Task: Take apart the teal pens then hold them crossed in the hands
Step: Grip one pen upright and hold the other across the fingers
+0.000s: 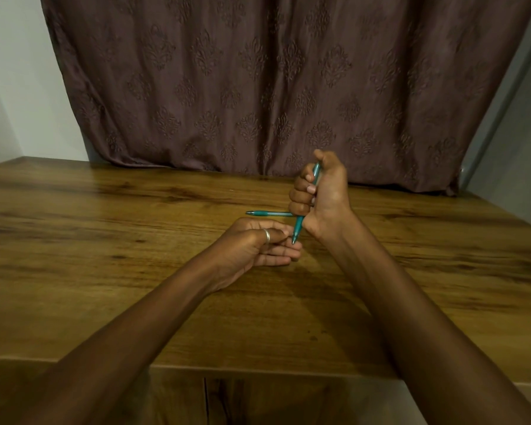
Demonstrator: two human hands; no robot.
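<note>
My right hand [322, 194] is closed in a fist around a teal pen [298, 230]. The pen stands nearly upright with its tip pointing down, and its top end shows above my fingers. My left hand [255, 246], with a ring on one finger, sits just below it, fingertips closed around the pen's tip. A second teal pen [267, 213] lies flat on the wooden table [105, 228], tip pointing left. Its right end is hidden behind my right hand.
A brown patterned curtain [258, 87] hangs behind the table's far edge. The table's near edge [258, 371] runs below my forearms. White walls stand at the left and right.
</note>
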